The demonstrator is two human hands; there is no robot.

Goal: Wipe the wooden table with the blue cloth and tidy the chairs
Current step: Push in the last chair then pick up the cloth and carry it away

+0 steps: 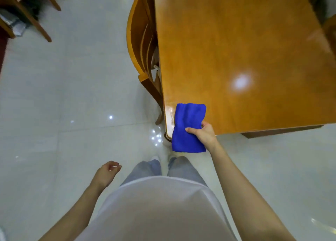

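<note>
1. A folded blue cloth (189, 126) sits at the near left corner of the wooden table (245, 49). Its far half lies over the tabletop and its near half reaches past the table's edge.
2. The right hand (203, 133) grasps the cloth by its right edge, thumb on top and fingers tucked underneath.
3. The cloth looks soft, light and limp. It would likely sag or unfold if pinched at one corner, so a flat palm spread over the folded pad seems the surer hold for wiping.
4. The glossy tabletop reflects a lamp and should let the cloth slide easily, with little to snag on.
5. The left hand (108, 169) hangs at the person's side, fingers loosely curled, holding nothing.
6. A wooden chair (140, 40) stands tucked against the table's left side, and the edge of another chair (330, 29) shows at the far right.
7. A pale, shiny tiled floor (72, 77) spreads around the table, with the wooden legs of other furniture (36, 22) at upper left.
</note>
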